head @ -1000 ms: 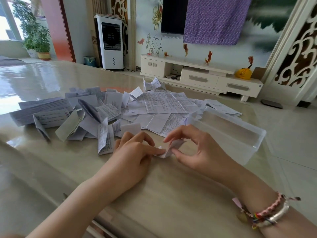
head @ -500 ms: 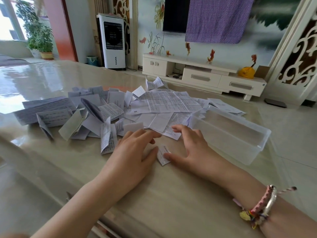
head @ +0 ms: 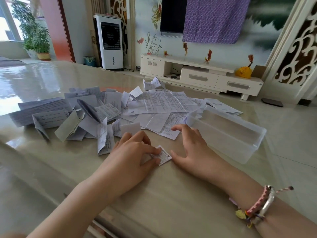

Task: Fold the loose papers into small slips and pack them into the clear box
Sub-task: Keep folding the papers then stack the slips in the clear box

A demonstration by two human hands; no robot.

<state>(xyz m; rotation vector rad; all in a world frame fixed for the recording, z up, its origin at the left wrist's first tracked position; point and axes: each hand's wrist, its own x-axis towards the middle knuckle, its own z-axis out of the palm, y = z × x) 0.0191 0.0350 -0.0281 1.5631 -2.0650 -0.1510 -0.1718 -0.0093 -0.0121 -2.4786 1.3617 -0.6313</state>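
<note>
A small folded slip lies flat on the table in front of me. My left hand covers its left part, the index fingertip pressing on top and the thumb at its near edge. My right hand rests on the table just right of the slip, fingers spread and holding nothing, thumb tip close to the slip's edge. The clear box stands open to the right of that hand; I see no slips inside. A heap of loose printed papers spreads behind both hands.
Half-folded sheets stand upright left of my left hand. The glossy table ends close behind the box on the right. A white TV cabinet and an air cooler stand on the floor beyond.
The slip went from being folded in the air between both hands to lying flat. My left hand slid onto it; my right hand let go and spread open beside it.
</note>
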